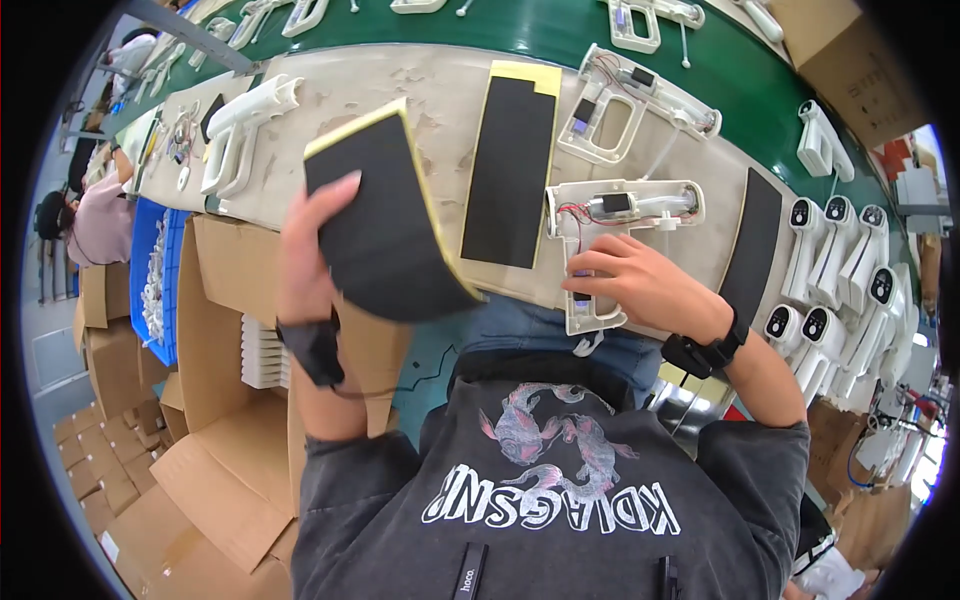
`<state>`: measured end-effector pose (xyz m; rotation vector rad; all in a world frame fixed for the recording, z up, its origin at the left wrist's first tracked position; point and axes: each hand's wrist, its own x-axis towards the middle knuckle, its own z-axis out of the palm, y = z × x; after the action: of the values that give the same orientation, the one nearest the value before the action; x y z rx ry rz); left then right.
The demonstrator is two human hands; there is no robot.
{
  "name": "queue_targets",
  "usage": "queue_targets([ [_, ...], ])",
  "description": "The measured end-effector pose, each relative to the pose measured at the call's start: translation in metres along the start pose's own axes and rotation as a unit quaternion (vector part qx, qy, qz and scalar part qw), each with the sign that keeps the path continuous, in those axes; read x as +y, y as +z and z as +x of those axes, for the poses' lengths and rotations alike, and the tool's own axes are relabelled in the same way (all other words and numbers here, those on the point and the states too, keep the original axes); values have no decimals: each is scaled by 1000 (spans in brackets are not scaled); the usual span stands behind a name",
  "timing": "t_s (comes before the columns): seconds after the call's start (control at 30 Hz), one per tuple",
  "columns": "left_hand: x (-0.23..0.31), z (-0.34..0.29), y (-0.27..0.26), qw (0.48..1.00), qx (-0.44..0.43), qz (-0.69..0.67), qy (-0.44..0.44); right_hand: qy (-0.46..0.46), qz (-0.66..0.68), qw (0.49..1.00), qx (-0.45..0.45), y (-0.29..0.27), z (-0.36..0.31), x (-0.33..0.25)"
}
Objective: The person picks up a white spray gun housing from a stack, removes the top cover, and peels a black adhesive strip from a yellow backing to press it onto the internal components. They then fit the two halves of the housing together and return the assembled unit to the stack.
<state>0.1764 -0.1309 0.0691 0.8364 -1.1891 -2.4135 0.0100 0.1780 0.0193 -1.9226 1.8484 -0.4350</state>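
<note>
- Workshop setting: a pale, worn desk point(440, 80) runs beside a green conveyor belt point(560, 35); cardboard boxes point(230, 450) stand on the person's left, and a row of finished white gun-shaped housings point(850, 270) sits on the right.
- Left hand point(310, 250): closed on a black foam sheet point(385, 225) with a yellow backing edge, thumb on the front face, sheet lifted clear of the desk and tilted toward the camera.
- Right hand point(640, 285): fingers curled down on the grip end of an open white housing half point(620, 215) with exposed red wires and a small motor; it appears to press rather than clasp, though the fingertips are partly hidden.
- Key relation: the housing half lies flat just right of the lifted sheet, its barrel axis pointing right along the desk; the right hand is already on it, and the left hand is apart.
- A second black foam sheet point(510, 175) lies flat between the two, long axis running away from the person.
</note>
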Motion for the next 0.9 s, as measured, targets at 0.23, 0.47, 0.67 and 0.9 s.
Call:
queue_targets([
  [0.23,3,172,-65,753,96,610,227,119,29,980,158,-37,-21,-32],
  [0.47,60,234,-162,461,377,785,170,298,90,913,265,-30,-94,-65],
  [0.67,169,223,-357,680,118,713,119,333,149,887,283,-34,-103,-64],
  [0.9,163,196,-288,527,369,754,132,266,121,895,338,-57,-93,-50],
])
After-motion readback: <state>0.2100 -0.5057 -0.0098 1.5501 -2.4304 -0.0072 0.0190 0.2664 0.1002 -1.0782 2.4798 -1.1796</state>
